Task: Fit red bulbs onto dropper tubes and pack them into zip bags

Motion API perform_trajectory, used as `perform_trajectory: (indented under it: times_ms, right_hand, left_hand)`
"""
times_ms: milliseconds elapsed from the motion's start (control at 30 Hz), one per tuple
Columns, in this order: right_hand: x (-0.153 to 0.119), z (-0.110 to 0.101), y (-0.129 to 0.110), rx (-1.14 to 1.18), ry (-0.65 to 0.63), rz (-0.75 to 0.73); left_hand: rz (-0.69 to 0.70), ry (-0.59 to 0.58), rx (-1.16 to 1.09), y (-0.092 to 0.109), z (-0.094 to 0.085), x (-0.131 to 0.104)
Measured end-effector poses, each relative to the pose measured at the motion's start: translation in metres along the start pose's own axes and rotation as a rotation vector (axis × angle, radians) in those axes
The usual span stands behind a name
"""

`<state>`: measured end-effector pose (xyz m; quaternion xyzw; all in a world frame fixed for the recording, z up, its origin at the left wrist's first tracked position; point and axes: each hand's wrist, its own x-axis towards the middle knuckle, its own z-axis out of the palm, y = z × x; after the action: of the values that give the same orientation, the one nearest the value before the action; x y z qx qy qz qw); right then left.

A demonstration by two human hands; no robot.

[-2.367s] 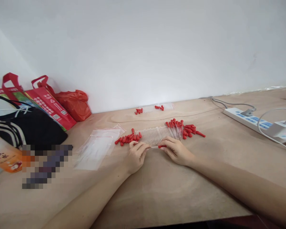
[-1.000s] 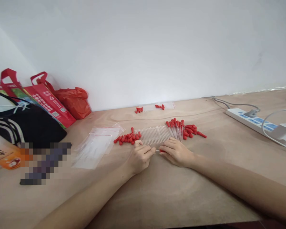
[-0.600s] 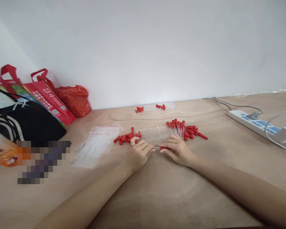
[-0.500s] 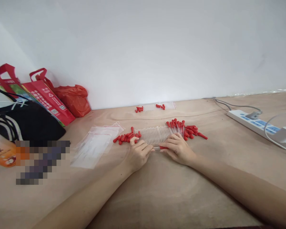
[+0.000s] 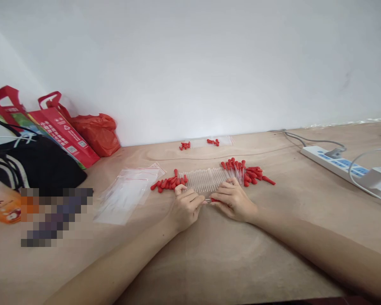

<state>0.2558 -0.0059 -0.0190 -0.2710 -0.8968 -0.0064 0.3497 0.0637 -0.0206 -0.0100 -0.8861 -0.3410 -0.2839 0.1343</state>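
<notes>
My left hand [image 5: 187, 206] is closed, its fingertips pinching a clear dropper tube [image 5: 208, 200]. Against the end of that tube, my right hand [image 5: 236, 201] pinches a red rubber bulb [image 5: 213, 200]; how far the two overlap is hidden by the fingers. Just beyond both hands lies a row of clear dropper tubes [image 5: 206, 180]. Loose red bulbs [image 5: 168, 183] are heaped at its left end, and more loose bulbs [image 5: 253, 174] lie to the right. Several droppers with red bulbs fitted [image 5: 233, 164] rest on the row's right end.
Clear zip bags [image 5: 123, 197] lie left of the hands. Near the wall is another small group of red bulbs [image 5: 184, 145] and clear pieces. A power strip [image 5: 332, 161] with cables stands at right. Red bags [image 5: 97, 133] and a black bag [image 5: 51, 163] crowd the left.
My hands have come slightly closer together, and less of the tube shows between them. The red bulb has shifted a little left and down. The piles look the same.
</notes>
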Motion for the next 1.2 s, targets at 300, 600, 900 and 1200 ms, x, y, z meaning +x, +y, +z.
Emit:
perform_trajectory:
  times_ms: [300,600,900,1200]
  right_hand:
    - [0.004,-0.021,0.014,0.579,0.116,0.334]
    - [0.015,-0.071,0.108,0.545,0.345,0.790]
    - [0.017,-0.040,0.131,-0.134,-0.069,0.930]
    - [-0.010,-0.062,0.114,-0.367,-0.069,0.900]
  left_hand:
    - [-0.191,-0.010,-0.171,-0.006,-0.003,0.000]
    - [-0.249,-0.086,-0.151,-0.007,-0.001,-0.001]
    - [-0.303,-0.087,-0.077,-0.006,-0.002,0.000]
    - [-0.329,-0.064,-0.017,-0.005,-0.001,0.000]
